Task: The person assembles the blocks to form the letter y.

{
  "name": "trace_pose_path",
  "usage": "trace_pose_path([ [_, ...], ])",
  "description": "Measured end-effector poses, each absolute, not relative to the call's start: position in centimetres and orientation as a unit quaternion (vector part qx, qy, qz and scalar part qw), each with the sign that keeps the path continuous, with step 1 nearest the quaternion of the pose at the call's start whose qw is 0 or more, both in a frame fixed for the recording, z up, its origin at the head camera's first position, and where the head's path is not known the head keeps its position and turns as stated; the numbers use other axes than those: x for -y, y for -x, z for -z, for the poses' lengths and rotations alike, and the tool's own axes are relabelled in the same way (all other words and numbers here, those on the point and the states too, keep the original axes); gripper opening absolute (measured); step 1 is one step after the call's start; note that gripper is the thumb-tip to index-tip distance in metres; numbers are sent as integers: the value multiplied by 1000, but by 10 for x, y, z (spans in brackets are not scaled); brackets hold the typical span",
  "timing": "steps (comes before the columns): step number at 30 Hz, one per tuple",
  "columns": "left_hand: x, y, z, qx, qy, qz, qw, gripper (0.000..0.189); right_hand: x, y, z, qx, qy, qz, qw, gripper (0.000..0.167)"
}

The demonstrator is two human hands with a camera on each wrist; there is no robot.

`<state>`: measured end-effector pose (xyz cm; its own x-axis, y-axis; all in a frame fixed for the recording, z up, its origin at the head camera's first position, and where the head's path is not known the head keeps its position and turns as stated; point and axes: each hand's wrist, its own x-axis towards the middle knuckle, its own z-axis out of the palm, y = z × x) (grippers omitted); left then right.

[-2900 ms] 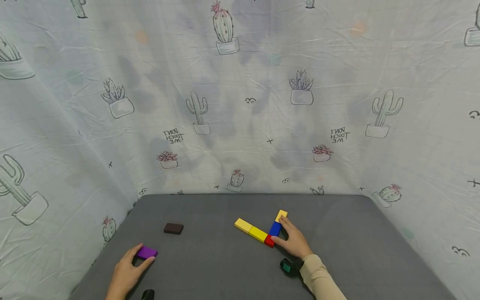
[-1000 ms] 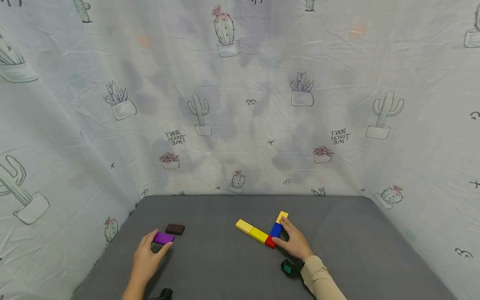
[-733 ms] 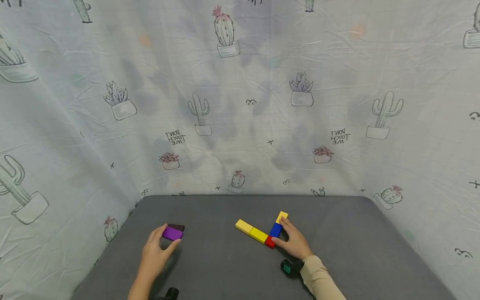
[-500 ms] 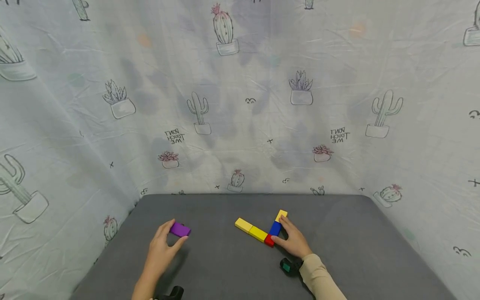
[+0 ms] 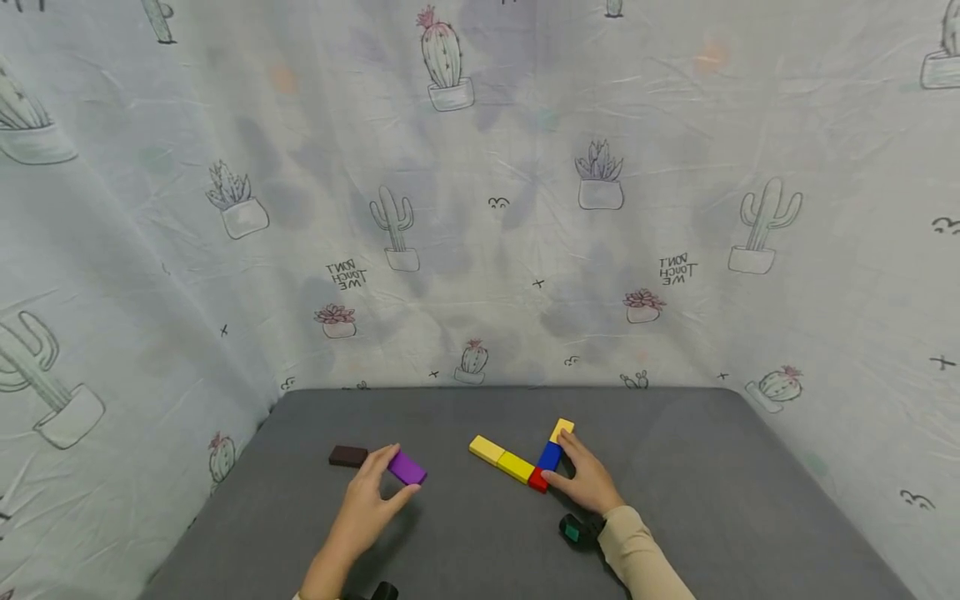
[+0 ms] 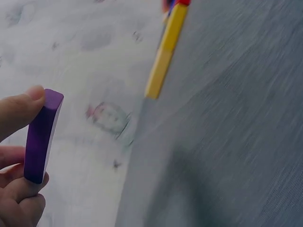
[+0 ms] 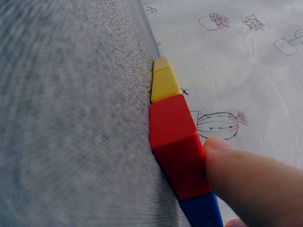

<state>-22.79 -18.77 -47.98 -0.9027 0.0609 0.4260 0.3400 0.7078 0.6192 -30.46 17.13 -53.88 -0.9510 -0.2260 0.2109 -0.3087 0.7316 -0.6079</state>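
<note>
In the head view my left hand (image 5: 365, 507) pinches a purple block (image 5: 407, 467) between thumb and fingertips. That block is held above the grey table, its shadow falling below. In the left wrist view the thumb is on one end of the purple block (image 6: 41, 137) and curled fingers are at the other. My right hand (image 5: 590, 483) rests at a V-shaped row of blocks, its thumb touching the red block (image 7: 175, 123). Its other fingers lie along the blue block (image 5: 550, 456) and a pale yellow block (image 5: 562, 428). The other arm has a yellow block (image 5: 516, 467) and a pale yellow block (image 5: 487, 450).
A dark brown block (image 5: 348, 456) lies at the left, behind my left hand. The grey table (image 5: 675, 450) ends at a cactus-print curtain (image 5: 510, 317) at the back and sides. A black wrist device (image 5: 577, 531) sits at my right wrist.
My left hand has lifted the purple block and carried it right, past the dark brown block, turning it somewhat. My right hand has stayed put at the row.
</note>
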Motion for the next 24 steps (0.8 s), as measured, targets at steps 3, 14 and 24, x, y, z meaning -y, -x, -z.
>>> trace_pose_path([
  [3,173,230,484,903,133,372,169,67,-172,305,539,927,-143,-341,61,82],
  [14,125,239,500,901,237,356,75,68,-172,305,539,928,-144,-339,64,82],
  [24,93,247,499,897,275,344,30,69,-170,305,539,930,-135,-336,69,82],
])
